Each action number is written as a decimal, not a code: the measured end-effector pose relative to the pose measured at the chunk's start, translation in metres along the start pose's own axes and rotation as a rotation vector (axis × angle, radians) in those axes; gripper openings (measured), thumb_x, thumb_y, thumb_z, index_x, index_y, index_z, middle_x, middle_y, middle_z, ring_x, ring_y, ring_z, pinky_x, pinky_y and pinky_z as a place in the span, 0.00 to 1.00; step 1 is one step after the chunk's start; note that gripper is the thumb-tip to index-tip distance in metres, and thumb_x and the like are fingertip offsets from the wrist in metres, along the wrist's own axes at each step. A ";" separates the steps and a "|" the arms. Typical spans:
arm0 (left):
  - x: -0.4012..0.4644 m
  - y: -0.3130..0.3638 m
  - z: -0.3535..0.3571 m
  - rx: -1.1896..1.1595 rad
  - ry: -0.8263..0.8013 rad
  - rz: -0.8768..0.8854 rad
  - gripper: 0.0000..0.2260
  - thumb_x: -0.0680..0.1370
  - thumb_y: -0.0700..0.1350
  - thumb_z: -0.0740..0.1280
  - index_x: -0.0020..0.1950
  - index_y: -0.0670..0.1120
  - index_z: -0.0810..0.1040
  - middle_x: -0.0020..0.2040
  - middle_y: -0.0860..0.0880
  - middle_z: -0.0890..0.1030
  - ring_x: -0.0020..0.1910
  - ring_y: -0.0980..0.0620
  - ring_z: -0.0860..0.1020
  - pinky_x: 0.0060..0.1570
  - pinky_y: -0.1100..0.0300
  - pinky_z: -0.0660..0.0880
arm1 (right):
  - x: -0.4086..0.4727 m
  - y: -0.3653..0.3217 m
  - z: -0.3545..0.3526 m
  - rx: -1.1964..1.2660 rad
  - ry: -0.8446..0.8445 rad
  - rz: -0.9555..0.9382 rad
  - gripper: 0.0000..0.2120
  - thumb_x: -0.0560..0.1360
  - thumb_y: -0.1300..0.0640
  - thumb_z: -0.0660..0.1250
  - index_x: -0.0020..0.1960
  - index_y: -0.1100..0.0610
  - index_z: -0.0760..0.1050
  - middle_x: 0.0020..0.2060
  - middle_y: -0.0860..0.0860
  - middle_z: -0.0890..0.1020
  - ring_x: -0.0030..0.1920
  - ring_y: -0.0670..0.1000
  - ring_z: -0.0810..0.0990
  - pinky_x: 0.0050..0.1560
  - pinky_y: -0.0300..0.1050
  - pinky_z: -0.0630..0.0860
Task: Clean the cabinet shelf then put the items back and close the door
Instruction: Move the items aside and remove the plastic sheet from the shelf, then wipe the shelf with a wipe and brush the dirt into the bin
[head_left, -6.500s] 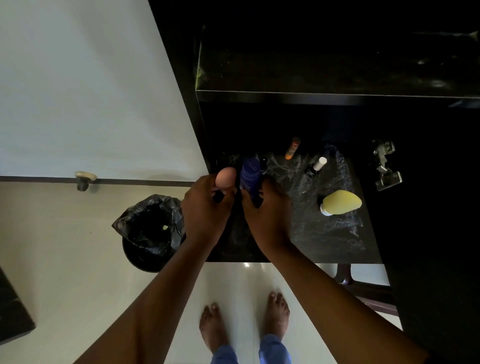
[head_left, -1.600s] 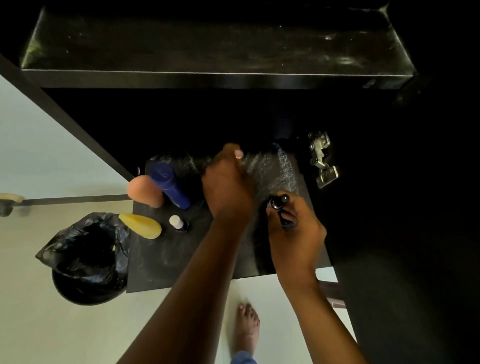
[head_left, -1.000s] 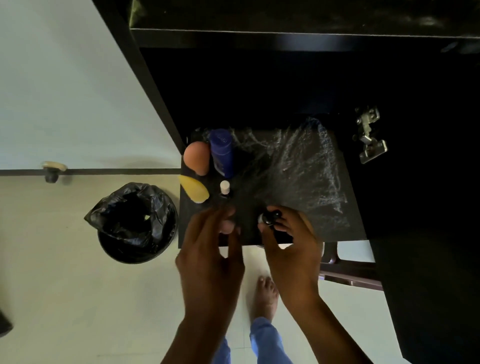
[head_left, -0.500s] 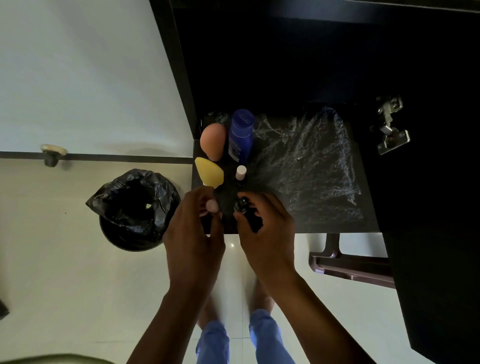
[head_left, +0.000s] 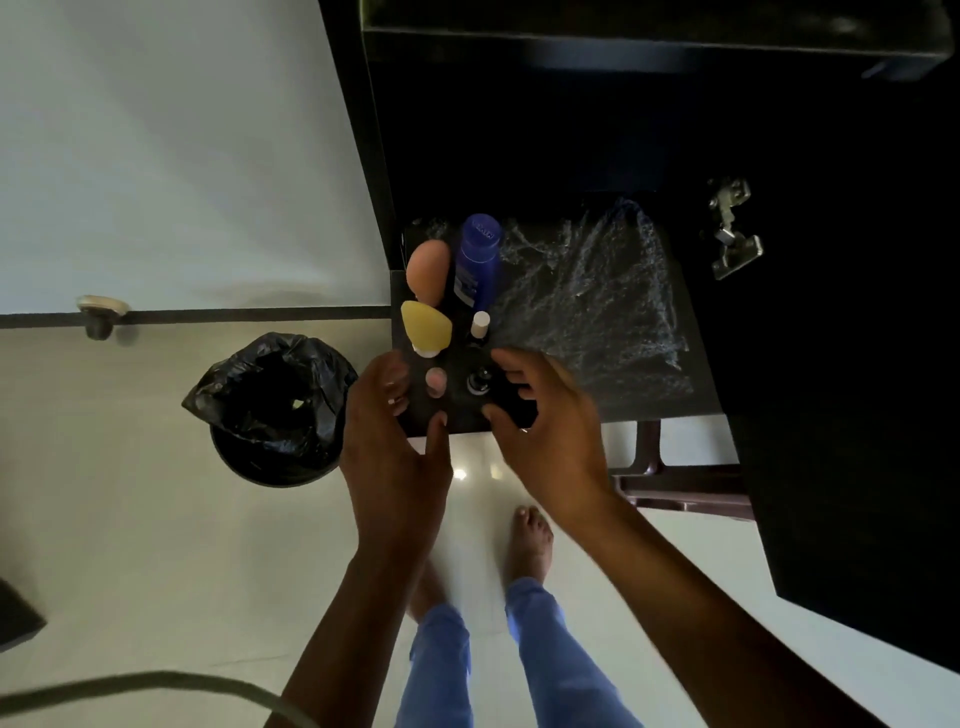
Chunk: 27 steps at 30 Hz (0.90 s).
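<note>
Both hands hover at the near edge of the dark shelf (head_left: 597, 322) as I look down on them: my left hand (head_left: 395, 447) hangs released, fingers loosely spread and holding nothing, and my right hand (head_left: 545, 441) is likewise relaxed, fingers curved either side of a small black bottle (head_left: 478, 383) without clearly closing on it; whether they touch it I cannot tell. That bottle stands on the shelf between the two hands, and a small pink-topped item (head_left: 436, 379) sits just beside the left fingertips. Beyond the left hand stand a yellow sponge (head_left: 426, 325), an orange sponge (head_left: 428, 265) and a blue bottle (head_left: 475, 265), close together, with a white-capped vial (head_left: 480, 325) just ahead of the black bottle. Beyond the right hand the shelf is covered by crinkled clear plastic (head_left: 597, 291), and a metal hinge (head_left: 732, 228) shows farther right. Left of my left hand a bin (head_left: 275, 410) lined with a black bag stands on the pale floor (head_left: 130, 519).
</note>
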<state>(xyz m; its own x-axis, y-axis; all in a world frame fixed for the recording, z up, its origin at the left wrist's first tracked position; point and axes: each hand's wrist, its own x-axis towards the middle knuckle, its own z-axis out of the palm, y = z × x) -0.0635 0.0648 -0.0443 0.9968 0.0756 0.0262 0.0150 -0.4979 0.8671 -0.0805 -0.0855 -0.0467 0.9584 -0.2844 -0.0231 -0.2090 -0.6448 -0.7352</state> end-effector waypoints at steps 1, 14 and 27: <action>-0.005 0.006 -0.009 0.021 -0.002 -0.009 0.30 0.74 0.38 0.78 0.73 0.48 0.70 0.65 0.55 0.76 0.62 0.60 0.77 0.61 0.63 0.77 | -0.003 -0.005 -0.012 -0.015 -0.002 -0.001 0.26 0.74 0.62 0.77 0.70 0.53 0.77 0.63 0.51 0.82 0.61 0.50 0.82 0.62 0.49 0.82; -0.019 0.228 -0.097 0.055 -0.436 0.565 0.10 0.80 0.49 0.68 0.59 0.50 0.81 0.52 0.59 0.80 0.53 0.58 0.78 0.59 0.61 0.74 | -0.076 -0.134 -0.239 0.012 0.228 -0.085 0.15 0.82 0.52 0.69 0.68 0.49 0.78 0.60 0.44 0.81 0.59 0.43 0.81 0.57 0.47 0.82; -0.140 0.412 -0.061 -0.005 -1.285 0.961 0.08 0.78 0.54 0.70 0.57 0.59 0.82 0.54 0.63 0.82 0.59 0.58 0.81 0.56 0.57 0.80 | -0.254 -0.168 -0.405 0.008 0.887 0.007 0.09 0.80 0.56 0.72 0.59 0.56 0.85 0.49 0.45 0.87 0.49 0.45 0.86 0.47 0.40 0.83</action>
<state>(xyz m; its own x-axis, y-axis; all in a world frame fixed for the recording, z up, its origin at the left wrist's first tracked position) -0.2014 -0.0982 0.3396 0.0380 -0.9917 0.1226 -0.6237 0.0723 0.7783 -0.3678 -0.1928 0.3571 0.4527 -0.7359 0.5035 -0.2096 -0.6367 -0.7421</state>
